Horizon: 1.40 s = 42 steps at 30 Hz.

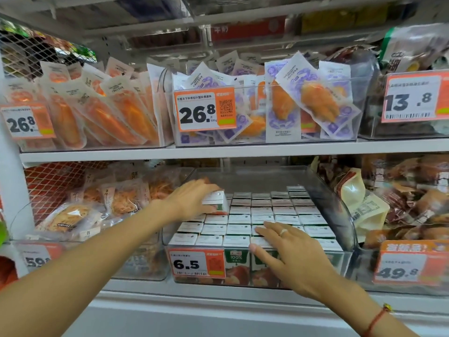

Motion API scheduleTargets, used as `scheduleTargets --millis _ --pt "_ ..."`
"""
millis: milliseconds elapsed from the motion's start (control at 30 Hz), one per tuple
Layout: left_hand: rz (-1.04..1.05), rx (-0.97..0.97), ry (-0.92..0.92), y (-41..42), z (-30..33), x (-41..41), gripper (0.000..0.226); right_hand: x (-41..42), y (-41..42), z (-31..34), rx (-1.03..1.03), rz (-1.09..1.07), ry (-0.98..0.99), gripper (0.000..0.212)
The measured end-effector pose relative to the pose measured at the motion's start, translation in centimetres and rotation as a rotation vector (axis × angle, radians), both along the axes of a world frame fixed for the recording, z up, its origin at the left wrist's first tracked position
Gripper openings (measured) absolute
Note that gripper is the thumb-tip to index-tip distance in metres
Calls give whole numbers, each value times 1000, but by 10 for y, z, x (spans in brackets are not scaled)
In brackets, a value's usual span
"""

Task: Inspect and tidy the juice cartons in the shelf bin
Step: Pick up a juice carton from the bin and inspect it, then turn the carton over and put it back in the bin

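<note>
tag on juice bin (197,263): 6.5 | carton (237,261): 100% | upper tag (204,112): 26.8 (500g) | right tag (413,97): 13.8
</note>
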<state>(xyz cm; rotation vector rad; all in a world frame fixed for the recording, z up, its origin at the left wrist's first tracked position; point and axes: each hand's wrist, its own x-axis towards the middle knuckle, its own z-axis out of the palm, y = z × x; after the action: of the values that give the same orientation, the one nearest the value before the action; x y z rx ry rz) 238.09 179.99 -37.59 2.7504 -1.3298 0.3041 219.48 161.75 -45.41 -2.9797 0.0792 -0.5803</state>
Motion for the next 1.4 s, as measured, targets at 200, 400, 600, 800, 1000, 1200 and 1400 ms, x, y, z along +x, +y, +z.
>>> scheduleTargets --millis 200,400,600,800,1000,1200,1400 --pt "-4 58 101 -12 -10 10 47 -8 -3 0 57 72 -152 58" --pt "18 74 153 -18 -33 17 48 -6 -4 -2 61 75 -161 56" --pt "3 83 160 -21 -36 17 44 -7 -2 0 68 70 -159 58" --pt "24 51 139 -19 -36 16 46 -5 -4 4 90 66 -95 58" --pt "43 74 170 -19 -23 23 40 1 -12 15 60 117 -8 66" --pt "84 99 164 -32 -18 41 39 0 -15 12 131 121 -28 61" --pt "108 236 238 -47 -11 56 38 0 -13 12 104 109 -24 60"
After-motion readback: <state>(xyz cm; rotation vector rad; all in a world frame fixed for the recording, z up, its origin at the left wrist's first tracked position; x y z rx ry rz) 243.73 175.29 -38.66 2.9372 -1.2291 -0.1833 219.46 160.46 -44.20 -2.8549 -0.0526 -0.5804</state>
